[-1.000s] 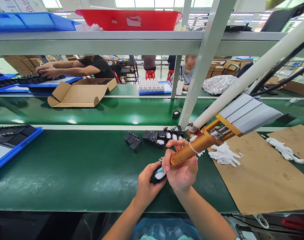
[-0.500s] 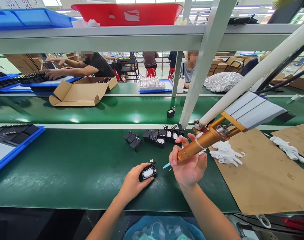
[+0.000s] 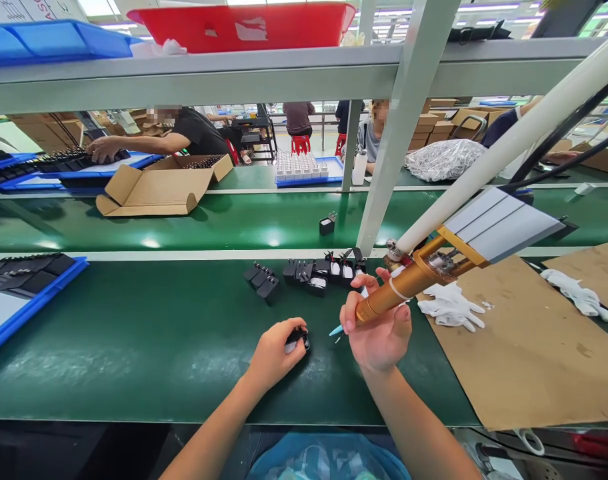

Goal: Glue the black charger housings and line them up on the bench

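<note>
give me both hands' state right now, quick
Left hand: closed, holding a black case.
Right hand: loosely closed, holding the gold tool.

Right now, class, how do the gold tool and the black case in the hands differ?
The gold tool is long and cylindrical; the black case is short and boxy. The right hand holds the tool, the left hand the case. Both are held one-handed.

Room lies left of the hands; black adapters obstruct ahead.
</note>
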A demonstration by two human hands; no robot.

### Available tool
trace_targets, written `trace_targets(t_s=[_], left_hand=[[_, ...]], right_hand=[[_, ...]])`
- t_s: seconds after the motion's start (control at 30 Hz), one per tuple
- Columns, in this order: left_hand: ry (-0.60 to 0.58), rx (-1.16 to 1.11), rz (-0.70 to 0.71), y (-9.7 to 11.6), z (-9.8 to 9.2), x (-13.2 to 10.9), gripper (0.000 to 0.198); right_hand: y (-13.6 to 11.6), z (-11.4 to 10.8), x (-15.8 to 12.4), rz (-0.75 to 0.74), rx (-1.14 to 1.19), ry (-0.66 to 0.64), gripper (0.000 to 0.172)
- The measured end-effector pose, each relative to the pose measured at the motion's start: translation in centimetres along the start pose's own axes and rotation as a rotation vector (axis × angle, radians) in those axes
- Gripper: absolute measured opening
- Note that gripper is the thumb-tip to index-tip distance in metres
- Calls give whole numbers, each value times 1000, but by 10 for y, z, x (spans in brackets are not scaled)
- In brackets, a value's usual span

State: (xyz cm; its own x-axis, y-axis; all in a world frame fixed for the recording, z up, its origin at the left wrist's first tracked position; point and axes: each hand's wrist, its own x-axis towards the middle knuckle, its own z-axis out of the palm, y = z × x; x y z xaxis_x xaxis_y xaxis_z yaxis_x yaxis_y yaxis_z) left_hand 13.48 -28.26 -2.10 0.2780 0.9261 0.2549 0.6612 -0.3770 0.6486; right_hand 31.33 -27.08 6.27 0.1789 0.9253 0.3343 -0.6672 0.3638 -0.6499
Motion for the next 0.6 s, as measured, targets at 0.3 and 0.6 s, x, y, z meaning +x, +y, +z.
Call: trace_targets(t_s=[0.3,0.6], left_hand=[[-55,223,271,8,-14,-12,46],[8,141,140,11,-10,-17,42]], right_hand=[[-1,-3,1,-1,-7,12,35],[-2,-4,1,-7,8,3,33]])
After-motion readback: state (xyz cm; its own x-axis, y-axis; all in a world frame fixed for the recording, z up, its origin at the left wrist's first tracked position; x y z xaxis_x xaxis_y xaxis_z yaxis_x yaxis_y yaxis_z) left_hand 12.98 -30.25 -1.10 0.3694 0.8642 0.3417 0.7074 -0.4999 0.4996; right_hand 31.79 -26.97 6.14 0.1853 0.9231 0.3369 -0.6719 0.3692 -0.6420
